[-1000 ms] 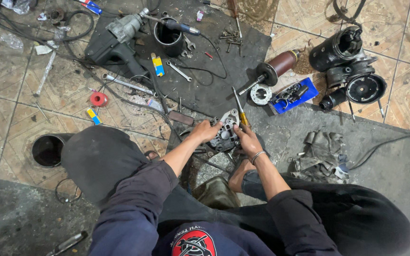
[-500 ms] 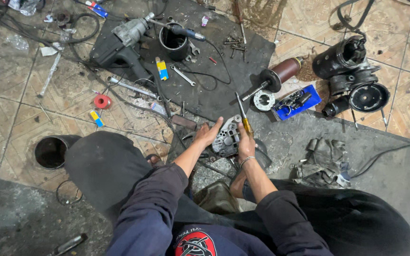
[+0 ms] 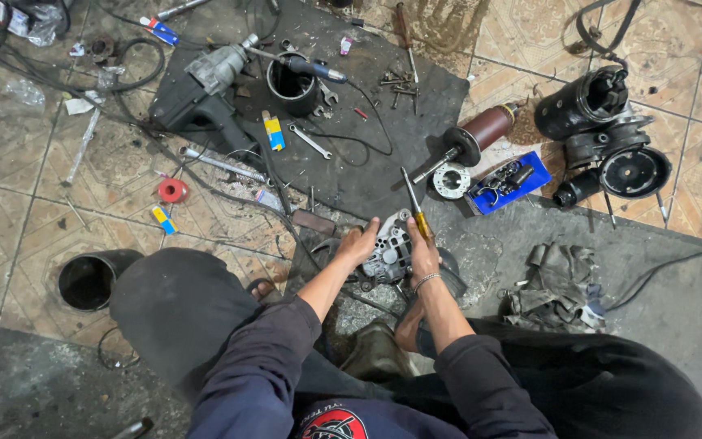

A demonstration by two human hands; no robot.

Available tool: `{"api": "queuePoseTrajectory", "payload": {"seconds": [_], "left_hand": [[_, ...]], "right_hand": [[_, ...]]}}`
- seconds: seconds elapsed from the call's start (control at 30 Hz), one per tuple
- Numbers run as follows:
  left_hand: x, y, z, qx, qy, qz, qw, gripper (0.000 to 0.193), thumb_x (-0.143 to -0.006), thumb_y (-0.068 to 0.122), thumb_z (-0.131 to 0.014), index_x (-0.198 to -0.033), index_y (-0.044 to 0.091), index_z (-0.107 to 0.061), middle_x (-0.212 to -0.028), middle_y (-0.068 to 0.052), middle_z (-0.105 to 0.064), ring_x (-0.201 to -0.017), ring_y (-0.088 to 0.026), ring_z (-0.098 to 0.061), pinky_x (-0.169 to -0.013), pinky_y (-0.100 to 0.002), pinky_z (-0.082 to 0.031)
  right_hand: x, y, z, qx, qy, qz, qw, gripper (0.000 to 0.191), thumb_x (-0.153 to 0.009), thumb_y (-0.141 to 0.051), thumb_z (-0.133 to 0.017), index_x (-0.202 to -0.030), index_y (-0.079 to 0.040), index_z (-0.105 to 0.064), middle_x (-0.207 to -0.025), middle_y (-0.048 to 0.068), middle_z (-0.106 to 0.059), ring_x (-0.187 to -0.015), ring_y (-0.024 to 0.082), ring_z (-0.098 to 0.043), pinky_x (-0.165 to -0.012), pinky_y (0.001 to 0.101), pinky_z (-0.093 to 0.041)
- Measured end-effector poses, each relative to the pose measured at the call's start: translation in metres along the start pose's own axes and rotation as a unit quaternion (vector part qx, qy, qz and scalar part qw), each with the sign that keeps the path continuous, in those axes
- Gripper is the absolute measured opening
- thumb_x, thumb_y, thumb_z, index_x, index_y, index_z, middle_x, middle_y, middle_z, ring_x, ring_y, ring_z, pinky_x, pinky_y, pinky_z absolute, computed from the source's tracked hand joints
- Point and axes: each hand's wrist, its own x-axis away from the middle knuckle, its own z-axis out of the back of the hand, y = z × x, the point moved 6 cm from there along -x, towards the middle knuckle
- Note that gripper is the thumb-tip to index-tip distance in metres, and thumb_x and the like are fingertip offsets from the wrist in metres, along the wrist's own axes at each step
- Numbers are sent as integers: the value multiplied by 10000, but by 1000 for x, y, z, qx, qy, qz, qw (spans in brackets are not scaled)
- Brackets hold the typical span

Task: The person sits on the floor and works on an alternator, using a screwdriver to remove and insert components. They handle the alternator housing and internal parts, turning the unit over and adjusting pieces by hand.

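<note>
Person sits on tiled floor (image 3: 10, 211), seen from above, knees wide, dark trousers, navy sleeves.

Grey cast-metal alternator housing (image 3: 389, 248) sits on floor between the knees, at near edge of dark rubber mat (image 3: 367, 162). Both hands on it.

Left hand (image 3: 359, 244): fingers spread, pressed against left side of housing, steadying it. Open palm contact, not wrapped round.

Right hand (image 3: 422, 254): grip closed on yellow-handled screwdriver (image 3: 416, 210); handle in fist, metal shaft sticks up and away from person, tilted left. Hand rests against right side of housing. Thin bracelet on wrist.

Round about:
- Grey-black power drill (image 3: 205, 89) on mat, far left, cable trailing.
- Black cylindrical cup (image 3: 290, 85) just beside drill, blue-handled tool (image 3: 314, 69) lying across its rim.
- Small silver open-end spanner (image 3: 310, 141) on mat, near yellow-blue small box (image 3: 273, 132).
- Copper-brown armature w/ shaft (image 3: 471, 140) at mat's right edge; white-silver round plate (image 3: 452, 180) touching shaft tip area.
- Blue plastic tray of small parts (image 3: 507, 182) just right of plate.
- Black starter-motor bodies (image 3: 603, 130), far right, on tile.
- Red tape roll (image 3: 173, 190) on tile, left.
- Black pipe section (image 3: 91, 278) beside left knee.
- Crumpled grey rag (image 3: 558, 284) right of right knee.
</note>
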Motion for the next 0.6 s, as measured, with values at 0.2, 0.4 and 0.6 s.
{"api": "queuePoseTrajectory", "payload": {"seconds": [0.2, 0.4, 0.6], "left_hand": [[-3, -4, -4, 4, 69, -35, 997, 923, -967, 720, -329, -1329, -86, -594, -1399, -364, -542, -1372, -482, -481, -1162, -498, -365], [-2, -7, -5, 8, 98, -28, 995, 871, -957, 709, -351, -1271, -56, -625, -1324, -345, -597, -1304, -477, -540, -1121, -501, -399], [8, -6, -1, 4, 107, -22, 994, 825, -968, 683, -360, -1265, -33, -643, -1304, -332, -615, -1287, -476, -552, -1110, -506, -409]], "right_hand": [[4, -1, 1, 12, 2, -11, 1000, 833, -802, -621, -724, -1394, -45, -612, -1369, 135, -642, -1248, 245, -569, -1071, 387, -426], [4, 1, 3, 38, 13, -11, 999, 863, -788, -649, -719, -1325, 23, -657, -1329, 163, -672, -1227, 251, -584, -1071, 376, -423], [9, -2, 8, 115, 45, -21, 992, 910, -830, -680, -719, -1306, 93, -647, -1314, 224, -661, -1234, 263, -600, -1093, 360, -418]]}}
